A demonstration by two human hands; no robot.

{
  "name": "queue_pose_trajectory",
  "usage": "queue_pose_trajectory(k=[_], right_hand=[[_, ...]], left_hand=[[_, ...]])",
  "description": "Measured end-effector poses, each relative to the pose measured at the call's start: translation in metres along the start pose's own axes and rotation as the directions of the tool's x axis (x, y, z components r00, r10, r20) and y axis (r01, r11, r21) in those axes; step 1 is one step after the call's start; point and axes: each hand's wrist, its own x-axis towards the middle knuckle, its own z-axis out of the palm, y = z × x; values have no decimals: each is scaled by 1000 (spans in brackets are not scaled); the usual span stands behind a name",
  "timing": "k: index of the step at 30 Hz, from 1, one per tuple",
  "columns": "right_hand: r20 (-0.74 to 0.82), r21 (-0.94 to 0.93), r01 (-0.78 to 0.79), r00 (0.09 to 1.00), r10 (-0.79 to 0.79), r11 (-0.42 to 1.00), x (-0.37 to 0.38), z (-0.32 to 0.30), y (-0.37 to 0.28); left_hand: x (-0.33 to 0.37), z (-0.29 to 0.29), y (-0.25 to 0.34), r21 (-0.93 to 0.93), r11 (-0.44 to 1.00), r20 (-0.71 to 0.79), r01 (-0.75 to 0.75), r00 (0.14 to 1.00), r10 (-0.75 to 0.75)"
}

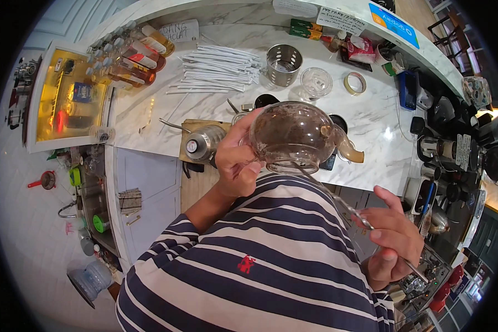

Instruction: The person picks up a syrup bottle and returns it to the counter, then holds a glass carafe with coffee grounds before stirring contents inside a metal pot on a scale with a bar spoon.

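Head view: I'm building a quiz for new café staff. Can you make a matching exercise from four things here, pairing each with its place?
Things:
1. glass teapot
2. long metal spoon
3. tape roll
4. white straws

Places:
A. in the right hand
B. in the left hand
C. piled on the marble counter, near the syrup bottles
D. flat on the counter, right of a small glass bowl

Pairs: 1-B, 2-A, 3-D, 4-C

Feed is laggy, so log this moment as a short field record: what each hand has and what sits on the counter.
left hand: grips the glass teapot, raised and tilted
right hand: holds a long metal spoon reaching toward the pot
counter: marble, with a gooseneck kettle, paper-wrapped straws, a perforated metal cup
pot contents: cannot tell
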Motion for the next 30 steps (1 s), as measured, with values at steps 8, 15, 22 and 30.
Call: queue_pose_trajectory(k=[8,15,22,30], right_hand=[[-33,-23,-3,999,2,1000,-4,-4,1],[-23,-105,-12,1000,9,994,-3,1,0],[-108,41,-72,991,76,997,-17,23,11],[-383,691,-257,663,643,676,-32,29,54]], left_hand=[[7,-10,-1,133,984,95,-115,990,102],[15,-10,-2,206,961,140,-185,977,158],[17,-7,-5,314,945,163,-92,986,42],[12,0,-11,324,945,124,-44,992,4]])
